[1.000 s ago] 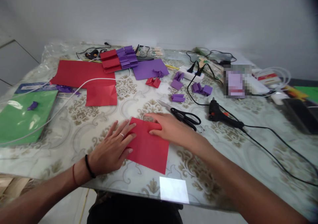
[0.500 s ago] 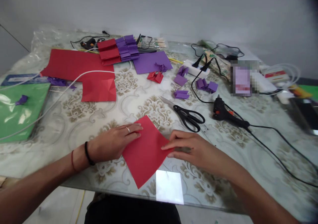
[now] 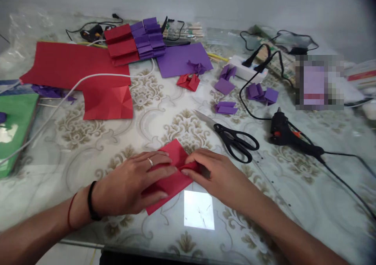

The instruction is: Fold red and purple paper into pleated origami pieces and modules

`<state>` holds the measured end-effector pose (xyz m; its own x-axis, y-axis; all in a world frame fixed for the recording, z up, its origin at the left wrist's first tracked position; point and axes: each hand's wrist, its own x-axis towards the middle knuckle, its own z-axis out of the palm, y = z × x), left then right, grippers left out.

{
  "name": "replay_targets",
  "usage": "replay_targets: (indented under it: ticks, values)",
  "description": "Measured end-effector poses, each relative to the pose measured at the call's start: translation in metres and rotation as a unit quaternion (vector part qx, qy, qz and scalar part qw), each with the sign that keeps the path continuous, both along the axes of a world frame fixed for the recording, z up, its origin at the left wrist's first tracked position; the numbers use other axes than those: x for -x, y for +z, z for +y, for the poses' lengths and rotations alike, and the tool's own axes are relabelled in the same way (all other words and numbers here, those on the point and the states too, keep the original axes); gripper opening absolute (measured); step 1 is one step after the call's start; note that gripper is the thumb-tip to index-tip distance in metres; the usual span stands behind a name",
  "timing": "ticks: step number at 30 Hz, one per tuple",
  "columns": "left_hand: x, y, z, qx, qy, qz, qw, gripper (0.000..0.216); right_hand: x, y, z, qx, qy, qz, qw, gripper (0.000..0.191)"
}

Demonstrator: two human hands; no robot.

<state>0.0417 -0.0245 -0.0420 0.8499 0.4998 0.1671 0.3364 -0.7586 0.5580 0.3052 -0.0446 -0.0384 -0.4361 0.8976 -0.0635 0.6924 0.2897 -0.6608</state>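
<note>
A square sheet of red paper (image 3: 174,186) lies on the patterned table in front of me, one corner at the top. My left hand (image 3: 133,182), wearing a ring, rests over its left side with the fingers stretched out and spread. At the right corner, my right hand (image 3: 217,175) pinches the paper between thumb and fingers; that corner is lifted and curled in toward the middle. The fingertips of both hands are close together. Black-handled scissors (image 3: 235,139) lie just beyond my right hand, blades pointing up and left.
A black glue gun (image 3: 293,137) with its cord lies at the right. Behind are folded purple pieces (image 3: 226,107), a folded red piece (image 3: 188,82), a purple sheet (image 3: 182,63) and a white power strip (image 3: 249,69). Large red paper (image 3: 70,65) and a green packet (image 3: 17,135) lie left, crossed by a white cable (image 3: 102,75).
My right hand has brought the paper's right corner inward and up, toward the middle. The left hand has slid further over the sheet, its fingers spreading. The view has shifted slightly.
</note>
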Motion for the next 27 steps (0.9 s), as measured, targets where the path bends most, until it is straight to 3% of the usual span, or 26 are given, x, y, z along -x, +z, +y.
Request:
replay_targets:
  ticks: [5, 12, 16, 20, 27]
  values:
    - [0.002, -0.004, 0.001, 0.0, -0.028, 0.03, 0.999, 0.038, 0.004, -0.012, -0.007, -0.041, -0.045, 0.0, 0.998, 0.032]
    - [0.004, -0.004, 0.002, -0.028, -0.027, 0.017, 0.999, 0.037, 0.004, -0.016, -0.012, -0.154, -0.054, -0.027, 0.986, 0.016]
    - [0.004, -0.003, 0.002, -0.023, -0.027, 0.0, 0.999, 0.033, -0.004, -0.009, -0.027, -0.239, 0.014, -0.054, 0.969, 0.015]
    - [0.002, -0.002, 0.003, -0.025, -0.029, 0.004, 0.999, 0.034, -0.014, -0.013, -0.04, -0.218, 0.066, -0.053, 0.972, 0.024]
    - [-0.003, -0.002, 0.005, -0.033, -0.053, 0.065, 0.996, 0.038, -0.02, -0.021, -0.044, -0.188, 0.068, -0.041, 0.979, 0.033]
